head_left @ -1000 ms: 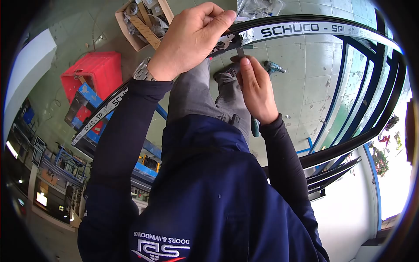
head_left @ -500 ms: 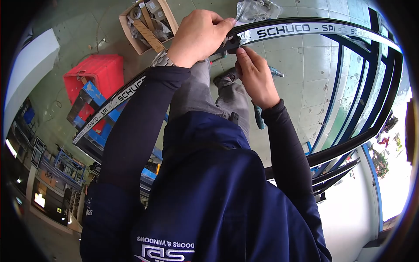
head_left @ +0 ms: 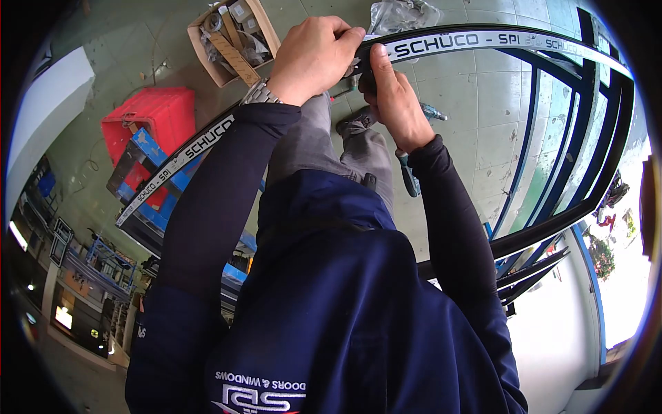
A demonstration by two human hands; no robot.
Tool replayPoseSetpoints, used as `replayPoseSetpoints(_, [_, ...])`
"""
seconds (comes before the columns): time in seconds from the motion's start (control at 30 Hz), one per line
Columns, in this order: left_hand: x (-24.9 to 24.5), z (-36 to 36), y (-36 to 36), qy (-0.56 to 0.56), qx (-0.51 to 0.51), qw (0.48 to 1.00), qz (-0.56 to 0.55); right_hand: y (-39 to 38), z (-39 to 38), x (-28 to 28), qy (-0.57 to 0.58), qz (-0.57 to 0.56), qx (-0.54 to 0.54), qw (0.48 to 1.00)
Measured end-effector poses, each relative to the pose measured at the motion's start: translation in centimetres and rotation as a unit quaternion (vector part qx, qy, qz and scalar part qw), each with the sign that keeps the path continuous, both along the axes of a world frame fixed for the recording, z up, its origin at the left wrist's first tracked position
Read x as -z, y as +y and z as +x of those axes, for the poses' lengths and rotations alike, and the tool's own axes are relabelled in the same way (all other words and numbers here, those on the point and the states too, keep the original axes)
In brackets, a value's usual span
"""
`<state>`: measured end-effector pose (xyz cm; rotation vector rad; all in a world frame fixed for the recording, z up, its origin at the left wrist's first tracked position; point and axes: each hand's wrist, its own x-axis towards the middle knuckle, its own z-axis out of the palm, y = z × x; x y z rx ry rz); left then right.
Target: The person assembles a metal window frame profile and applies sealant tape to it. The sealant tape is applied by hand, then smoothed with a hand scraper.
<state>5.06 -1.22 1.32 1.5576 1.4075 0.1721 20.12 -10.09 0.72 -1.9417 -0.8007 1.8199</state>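
Note:
A long black frame profile (head_left: 483,33) crosses the top of the view, faced with white protective tape (head_left: 448,43) printed "SCHÜCO - SPI". My left hand (head_left: 314,58), a metal watch at its wrist, is closed on the profile near the tape's left end, thumb along the upper edge. Close beside it, my right hand (head_left: 400,103) grips the profile with the thumb laid on its face at the tape end. Its fingers curl underneath and are mostly hidden. Between the hands the profile looks dark, and details there cannot be made out.
An open cardboard box (head_left: 269,31) with parts and a red crate (head_left: 183,114) stand on the floor at left. A power drill (head_left: 433,112) and a teal-handled tool (head_left: 408,176) show near my legs. Clear plastic bags (head_left: 403,15) lie beyond the profile; blue-black racking (head_left: 531,145) stands right.
My right hand has moved up and slightly left, its thumb going from the profile's lower edge onto its face. The left hand has stayed nearly still.

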Motion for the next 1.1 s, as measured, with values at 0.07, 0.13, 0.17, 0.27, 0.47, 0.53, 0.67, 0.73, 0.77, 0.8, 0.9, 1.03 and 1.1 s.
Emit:
replayPoseSetpoints(0.07, [0.3, 0.1, 0.0, 0.004, -0.002, 1.0, 0.018, 0.0, 0.2, 0.2, 0.002, 0.007, -0.007, 1.0])
replayPoseSetpoints(0.13, [0.6, 0.0, 0.0, 0.0, 0.001, 1.0, 0.027, 0.0, 0.2, 0.2, 0.024, 0.014, -0.001, 1.0])
replayPoseSetpoints(0.17, [0.7, -0.1, 0.0, -0.001, 0.002, 0.999, 0.032, -0.1, 0.2, 0.2, 0.045, 0.016, 0.007, 0.999])
replayPoseSetpoints(0.27, [0.8, -0.2, 0.0, -0.001, -0.001, 0.999, 0.041, 0.0, -0.2, -0.6, 0.079, 0.004, 0.034, 0.996])
replayPoseSetpoints(0.47, [0.7, -0.2, 0.1, 0.043, 0.026, 0.998, 0.032, 0.0, -0.1, -0.1, 0.086, -0.014, 0.022, 0.996])
replayPoseSetpoints(0.53, [0.7, -0.3, 0.1, 0.039, 0.027, 0.998, 0.03, -0.1, -0.1, 0.1, 0.062, -0.004, 0.001, 0.998])
replayPoseSetpoints(0.67, [0.9, -0.4, 0.1, 0.052, 0.042, 0.996, 0.065, 0.2, 0.0, -0.3, 0.023, 0.014, -0.03, 0.999])
replayPoseSetpoints(0.73, [0.8, -0.3, 0.0, 0.051, 0.038, 0.996, 0.056, 0.2, 0.1, -0.3, 0.017, 0.022, -0.037, 0.999])
replayPoseSetpoints(0.77, [0.7, -0.3, 0.1, 0.052, 0.034, 0.997, 0.051, 0.2, 0.1, 0.0, 0.017, 0.029, -0.038, 0.999])
replayPoseSetpoints(0.8, [0.7, -0.3, 0.0, 0.047, 0.034, 0.997, 0.049, 0.1, 0.1, 0.1, 0.018, 0.035, -0.04, 0.998])
replayPoseSetpoints(0.9, [0.9, -0.3, 0.1, 0.039, 0.032, 0.998, 0.047, 0.2, -0.1, -0.2, -0.019, 0.056, -0.039, 0.997])
replayPoseSetpoints(1.03, [1.1, -0.2, 0.2, 0.031, 0.02, 0.998, 0.059, 0.5, 0.3, -0.4, -0.041, 0.053, -0.069, 0.995])
replayPoseSetpoints(1.1, [1.1, -0.1, 0.2, 0.032, 0.011, 0.998, 0.061, 0.7, 0.2, -0.5, -0.044, 0.054, -0.069, 0.995])
